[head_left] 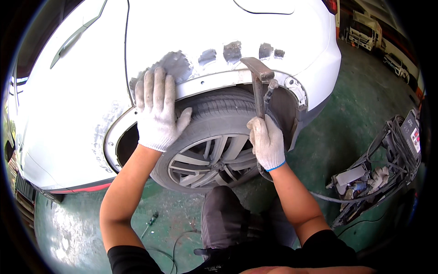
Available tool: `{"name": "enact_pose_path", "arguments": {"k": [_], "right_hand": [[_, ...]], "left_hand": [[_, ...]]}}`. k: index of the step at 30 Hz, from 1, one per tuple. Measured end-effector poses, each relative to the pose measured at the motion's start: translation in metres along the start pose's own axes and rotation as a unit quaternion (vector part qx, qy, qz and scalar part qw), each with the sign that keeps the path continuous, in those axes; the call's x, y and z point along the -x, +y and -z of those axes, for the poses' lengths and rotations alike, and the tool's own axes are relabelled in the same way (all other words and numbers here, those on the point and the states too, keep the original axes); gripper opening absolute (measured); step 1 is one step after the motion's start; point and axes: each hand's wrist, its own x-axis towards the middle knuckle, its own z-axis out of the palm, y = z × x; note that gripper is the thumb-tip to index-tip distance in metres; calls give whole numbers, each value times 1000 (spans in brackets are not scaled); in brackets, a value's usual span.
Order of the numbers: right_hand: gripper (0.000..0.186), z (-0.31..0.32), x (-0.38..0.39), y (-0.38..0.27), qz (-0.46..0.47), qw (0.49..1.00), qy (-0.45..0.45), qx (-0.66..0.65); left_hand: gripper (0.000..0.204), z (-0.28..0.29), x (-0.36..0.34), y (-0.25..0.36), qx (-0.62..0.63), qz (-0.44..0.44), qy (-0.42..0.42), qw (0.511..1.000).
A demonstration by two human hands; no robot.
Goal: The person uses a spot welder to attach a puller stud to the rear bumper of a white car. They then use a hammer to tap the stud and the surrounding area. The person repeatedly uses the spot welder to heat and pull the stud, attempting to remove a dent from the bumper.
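Gripping the hammer (258, 82) tightly, the right hand (267, 142) could glance it onto the left hand (156, 112), spread flat on the fender (214, 27) at centre frame.

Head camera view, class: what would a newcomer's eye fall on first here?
The white car body fills the upper picture, with grey sanded patches above the wheel arch. The gloved left hand lies flat on that arch, while the gloved right hand grips a hammer raised before the tyre.

White knit gloves on both hands, left hand (156, 112), right hand (267, 141) blue-cuffed, short black sleeves, grey trousers
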Motion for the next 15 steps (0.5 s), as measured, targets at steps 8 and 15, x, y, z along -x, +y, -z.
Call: {"name": "enact_pose_path", "arguments": {"k": [8, 15], "right_hand": [[38, -2, -5, 15, 55, 996, -4, 63], [38, 6, -1, 2, -20, 1000, -4, -12]], "left_hand": [[106, -15, -72, 33, 55, -48, 31, 997], [105, -16, -63, 38, 80, -128, -25, 988]]}}
